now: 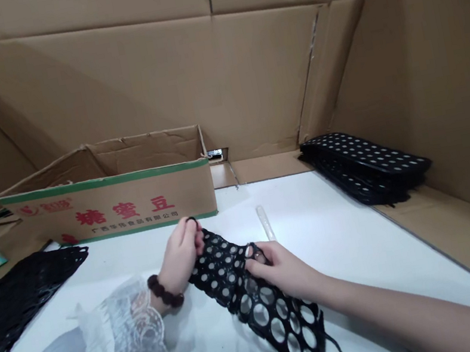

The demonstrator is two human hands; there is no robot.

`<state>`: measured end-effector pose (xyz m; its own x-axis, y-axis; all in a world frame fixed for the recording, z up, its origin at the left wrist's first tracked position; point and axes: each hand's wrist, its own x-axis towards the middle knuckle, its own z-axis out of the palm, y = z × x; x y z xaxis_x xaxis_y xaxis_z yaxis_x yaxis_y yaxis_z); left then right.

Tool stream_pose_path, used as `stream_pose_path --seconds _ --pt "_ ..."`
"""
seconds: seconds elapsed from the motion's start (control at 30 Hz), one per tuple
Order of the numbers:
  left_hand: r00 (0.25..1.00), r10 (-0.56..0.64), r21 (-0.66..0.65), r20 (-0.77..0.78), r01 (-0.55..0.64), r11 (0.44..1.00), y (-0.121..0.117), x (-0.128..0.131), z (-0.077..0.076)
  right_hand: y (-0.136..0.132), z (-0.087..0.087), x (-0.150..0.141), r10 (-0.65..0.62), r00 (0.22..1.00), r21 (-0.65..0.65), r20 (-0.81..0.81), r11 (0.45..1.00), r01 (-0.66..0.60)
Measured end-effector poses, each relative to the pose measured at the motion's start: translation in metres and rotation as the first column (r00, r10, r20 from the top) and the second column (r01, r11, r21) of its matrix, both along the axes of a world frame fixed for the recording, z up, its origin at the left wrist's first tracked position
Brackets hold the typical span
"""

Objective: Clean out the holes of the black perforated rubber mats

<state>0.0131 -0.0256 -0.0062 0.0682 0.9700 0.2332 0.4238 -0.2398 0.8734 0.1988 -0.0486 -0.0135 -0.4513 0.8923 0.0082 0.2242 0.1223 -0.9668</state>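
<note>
While a black, flexible-looking strip with round holes is held slantwise over the white tabletop, its far end is pinched by the left hand and an edge partway along by the right hand, fingers closed on both. Judged from the grips, the strip is being stretched or straightened; for that, both pinches should be kept firm and the loose near end untwisted.

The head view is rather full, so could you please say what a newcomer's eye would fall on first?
Probably the black sheet with round holes, pinched mid-view by the left fingers and right fingers. Next may come the open, red-lettered brown cardboard box, standing behind and to the left, and the layered pile of black dotted pieces at the back right.
</note>
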Motion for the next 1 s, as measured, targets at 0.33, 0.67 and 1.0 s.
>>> stream_pose_path --seconds 0.33,0.67,1.0 --pt "0.877 -0.229 0.070 -0.423 0.283 0.957 -0.032 0.019 0.000 0.003 0.005 0.010 0.136 0.979 -0.066 0.153 0.990 -0.127" --pt "0.849 -0.319 -0.043 -0.421 0.332 0.942 -0.047 0.023 -0.003 -0.001 -0.003 0.000 0.057 0.995 -0.050 -0.086 0.997 -0.061" --pt "0.708 -0.414 -0.054 -0.573 0.471 0.880 -0.045 0.016 0.001 -0.005 -0.002 0.003 0.134 0.987 -0.072 -0.084 0.987 -0.140"
